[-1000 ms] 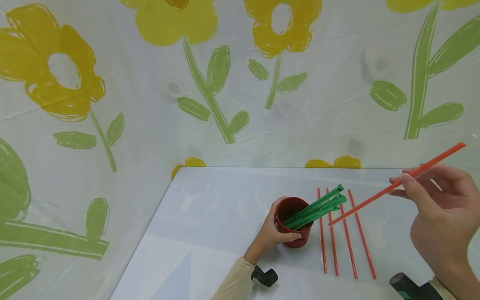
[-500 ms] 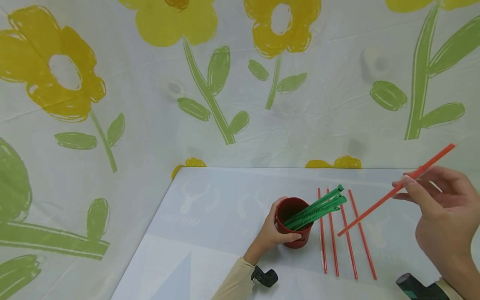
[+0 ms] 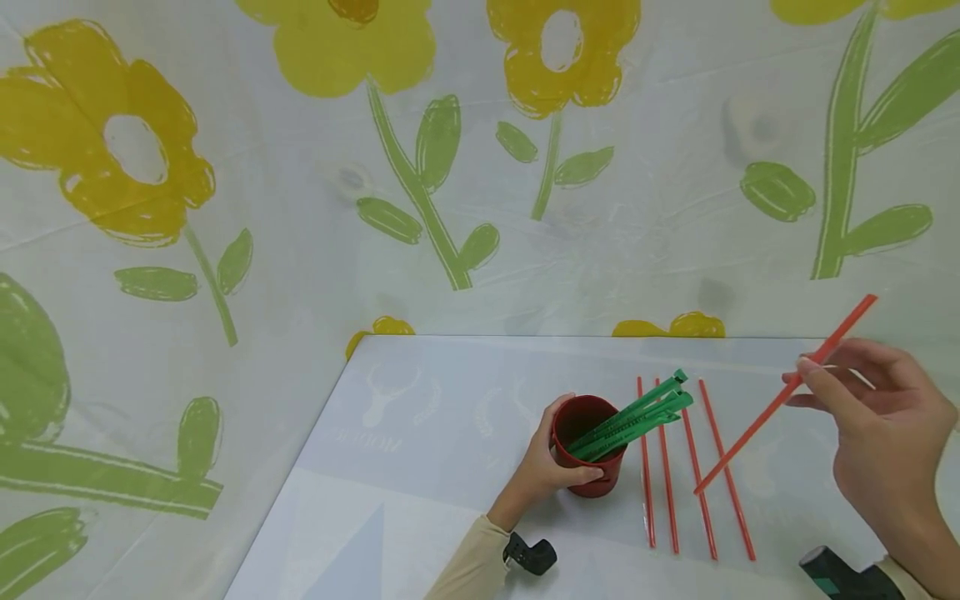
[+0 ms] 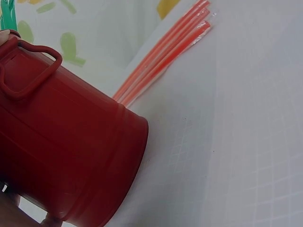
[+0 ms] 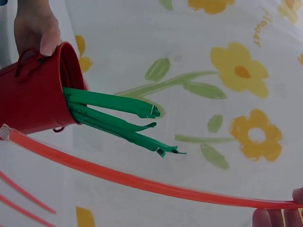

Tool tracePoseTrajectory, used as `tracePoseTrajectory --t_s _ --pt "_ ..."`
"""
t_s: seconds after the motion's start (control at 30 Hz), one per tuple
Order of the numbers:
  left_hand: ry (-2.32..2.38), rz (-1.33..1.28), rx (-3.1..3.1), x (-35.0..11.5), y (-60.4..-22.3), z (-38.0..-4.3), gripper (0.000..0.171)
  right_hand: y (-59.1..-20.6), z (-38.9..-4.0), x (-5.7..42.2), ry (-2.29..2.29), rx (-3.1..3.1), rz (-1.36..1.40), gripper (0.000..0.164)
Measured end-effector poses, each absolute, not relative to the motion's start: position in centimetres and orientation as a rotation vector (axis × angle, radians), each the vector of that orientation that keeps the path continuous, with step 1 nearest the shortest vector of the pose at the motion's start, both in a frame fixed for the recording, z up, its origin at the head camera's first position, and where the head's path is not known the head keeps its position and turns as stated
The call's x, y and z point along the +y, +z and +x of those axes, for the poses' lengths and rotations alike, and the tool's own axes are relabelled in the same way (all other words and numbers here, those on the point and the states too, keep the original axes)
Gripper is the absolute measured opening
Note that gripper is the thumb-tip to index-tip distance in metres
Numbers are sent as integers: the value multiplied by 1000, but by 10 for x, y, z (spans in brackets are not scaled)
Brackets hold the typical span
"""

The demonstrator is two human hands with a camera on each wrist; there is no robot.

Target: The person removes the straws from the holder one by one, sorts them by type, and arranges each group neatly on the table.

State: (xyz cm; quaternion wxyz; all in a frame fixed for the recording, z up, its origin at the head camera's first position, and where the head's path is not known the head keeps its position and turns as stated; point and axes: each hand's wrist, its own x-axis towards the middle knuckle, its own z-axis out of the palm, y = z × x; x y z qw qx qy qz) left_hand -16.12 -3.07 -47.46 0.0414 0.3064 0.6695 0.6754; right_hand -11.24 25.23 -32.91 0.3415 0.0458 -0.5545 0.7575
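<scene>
My left hand (image 3: 542, 467) grips a small red metal bucket (image 3: 600, 480) with wire side handles, thumb near its rim. Several green-wrapped straws (image 3: 633, 423) lean out of its mouth toward the right. Between thumb and fingers, my right hand (image 3: 888, 425) pinches an orange-red straw (image 3: 763, 414) in clear wrapping, raised and slanting down to the left. Its lower end overlaps several similar straws (image 3: 666, 492) lying side by side on the table, right of the bucket. In the right wrist view, the held straw (image 5: 118, 178) crosses below the green straws (image 5: 118, 103).
The white table (image 3: 420, 500) carries faint printed patterns. Behind it hangs a pale curtain (image 3: 645, 208) with yellow flowers and green leaves. A black wrist device (image 3: 534, 556) sits beside the left sleeve, another (image 3: 836, 575) by the right.
The held straw has tilted steeper, its lower end shifting right and toward me, its upper end moving left. My right hand shifted slightly. The left hand and bucket stay put.
</scene>
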Motion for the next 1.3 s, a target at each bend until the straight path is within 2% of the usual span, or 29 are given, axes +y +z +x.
tracePoseTrajectory --t_s 0.33,0.63,0.87,1.3 --pt "2042 897 2041 -32 -472 -161 87 -342 -120 264 1862 -1694 -142 31" --pt "2047 915 2033 -32 -473 -162 87 -355 -127 272 1641 -1972 -199 30" --pt "2054 926 2046 -32 -472 -161 87 -362 -132 278 1711 -1948 -161 26" --pt "2026 913 2032 -31 -473 -161 87 -379 -139 290 1562 -2171 -277 22"
